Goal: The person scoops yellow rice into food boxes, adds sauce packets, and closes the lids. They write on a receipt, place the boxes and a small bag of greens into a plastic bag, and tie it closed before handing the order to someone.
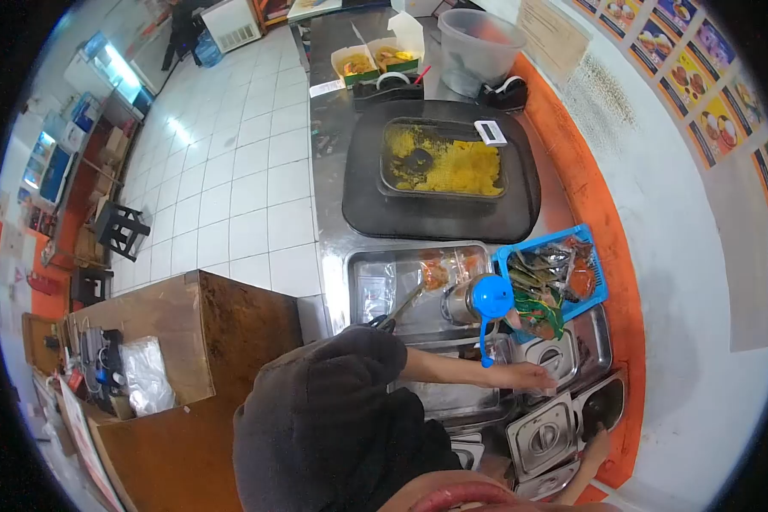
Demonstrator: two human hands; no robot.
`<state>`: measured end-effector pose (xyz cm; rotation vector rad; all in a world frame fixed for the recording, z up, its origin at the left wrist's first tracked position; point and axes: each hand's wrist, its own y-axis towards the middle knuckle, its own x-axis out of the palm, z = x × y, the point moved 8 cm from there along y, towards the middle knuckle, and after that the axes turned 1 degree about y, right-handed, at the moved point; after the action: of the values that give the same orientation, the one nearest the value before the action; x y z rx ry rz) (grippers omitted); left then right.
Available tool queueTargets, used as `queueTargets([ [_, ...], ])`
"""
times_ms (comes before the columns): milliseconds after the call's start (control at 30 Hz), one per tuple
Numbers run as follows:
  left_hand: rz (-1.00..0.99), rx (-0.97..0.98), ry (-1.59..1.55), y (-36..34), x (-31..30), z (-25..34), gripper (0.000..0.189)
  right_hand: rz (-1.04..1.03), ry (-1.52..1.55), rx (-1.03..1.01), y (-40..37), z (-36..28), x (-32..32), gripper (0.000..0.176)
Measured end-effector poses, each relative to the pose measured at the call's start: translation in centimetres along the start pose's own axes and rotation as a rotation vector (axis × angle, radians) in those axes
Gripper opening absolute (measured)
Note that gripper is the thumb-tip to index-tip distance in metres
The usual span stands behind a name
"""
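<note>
Dark sleeve (341, 427) of the person fills the bottom of the view, and from it the bare left forearm reaches across to the right. The left hand (531, 375) lies on a lidded steel pan (553, 354) set in the desk (333, 171); whether its fingers grip the lid or only rest on it, I cannot tell. The right hand (596, 445) comes up from the lower edge, its fingers just at the rim of an open pot (606, 408) with a dark inside; how far it is closed cannot be told. Between the two hands sits another lidded pan (542, 437). Just above the left hand a blue ladle (491, 297) rests over a steel cup (459, 303), its handle pointing down towards the hand. Beside it on the right is a blue basket (590, 247) of packets, on the left a steel tray (363, 290) with tongs (401, 307). Farther up the desk a black tray (435, 218) carries a pan of yellow rice (452, 166).
</note>
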<state>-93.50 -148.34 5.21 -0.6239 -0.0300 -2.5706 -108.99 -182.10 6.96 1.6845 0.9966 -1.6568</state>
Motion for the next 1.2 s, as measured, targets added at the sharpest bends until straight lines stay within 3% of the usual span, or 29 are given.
queueTargets([
  [33, -0.007, 0.037, -0.034, 0.0, 0.2, 0.2, 0.048, -0.037, -0.119, -0.154, -1.0, -1.5, -0.1, 0.032],
  [67, -0.018, 0.071, -0.071, 0.0, 0.4, 0.2, 0.047, -0.040, -0.122, -0.152, -1.8, -2.3, -1.4, 0.032],
  [167, -0.167, 0.001, 0.016, 0.3, 0.9, -0.5, 0.048, -0.118, -0.126, -0.111, -3.4, -5.8, -6.9, 0.026],
  [233, -0.141, 0.064, 0.041, -0.1, 1.0, 0.8, 0.045, -0.452, -0.116, 0.090, -3.7, -6.0, -7.2, 0.023],
  [300, -0.119, 0.122, 0.067, -0.1, 1.0, 1.3, 0.042, -0.476, 0.002, 0.119, -3.9, -4.9, -6.0, 0.020],
  [367, -0.157, 0.133, 0.059, 0.1, 1.2, 1.0, 0.043, -0.272, -0.198, -0.036, -3.4, -4.8, -5.1, 0.021],
  [400, -0.160, 0.124, 0.057, 0.5, 1.2, 0.5, 0.043, -0.280, -0.194, -0.030, -3.3, -4.6, -4.0, 0.021],
  [500, -0.190, 0.195, 0.016, 0.9, 2.6, 0.2, 0.043, -0.150, 0.064, -0.065, -2.6, -3.8, -1.6, 0.027],
  [567, -0.189, 0.177, -0.065, 0.4, 3.4, 1.1, 0.041, 0.197, 0.110, -0.221, -2.2, -4.3, -2.4, 0.024],
  [600, -0.180, 0.183, -0.061, 0.3, 3.2, 1.1, 0.041, 0.200, -0.082, -0.260, -2.0, -4.7, -2.5, 0.026],
  [633, -0.184, 0.085, 0.011, 0.3, 3.2, 0.3, 0.040, 0.206, -0.076, -0.272, -1.3, -4.4, -2.4, 0.026],
  [700, -0.185, -0.019, 0.087, 0.2, 2.5, -0.2, 0.039, 0.085, -0.084, 0.064, -0.5, -1.5, -1.8, 0.028],
  [733, -0.192, -0.011, 0.060, 0.2, 2.2, -0.1, 0.037, 0.006, -0.191, 0.027, -0.7, -1.5, -1.4, 0.033],
  [867, -0.163, -0.008, 0.104, 0.6, 2.1, -0.5, 0.032, -0.126, -0.145, -0.084, -0.6, -0.7, 0.2, 0.032],
  [900, -0.161, -0.004, 0.103, 0.9, 2.1, -0.8, 0.032, -0.081, 0.006, -0.128, -0.8, -0.6, -0.1, 0.029],
  [967, -0.267, 0.207, -0.033, 0.6, 3.3, 0.8, 0.030, -0.037, 0.160, -0.167, -0.9, -0.3, -0.5, 0.027],
  [1033, -0.315, 0.174, -0.051, 0.2, 4.1, 1.1, 0.031, 0.003, 0.560, -0.088, -0.1, 0.8, -1.1, 0.029],
  [1067, -0.356, 0.144, -0.070, -0.2, 4.8, 1.7, 0.032, 0.008, 0.558, -0.084, 0.3, 0.7, -1.3, 0.029],
  [1133, -0.382, 0.093, 0.001, -0.6, 5.6, 2.2, 0.034, 0.124, 0.077, -0.243, 1.2, -1.3, -2.1, 0.031],
  [1200, -0.379, 0.002, 0.152, -1.1, 6.4, 2.8, 0.039, -0.013, -0.242, -0.170, 2.4, -0.9, 0.9, 0.027],
])
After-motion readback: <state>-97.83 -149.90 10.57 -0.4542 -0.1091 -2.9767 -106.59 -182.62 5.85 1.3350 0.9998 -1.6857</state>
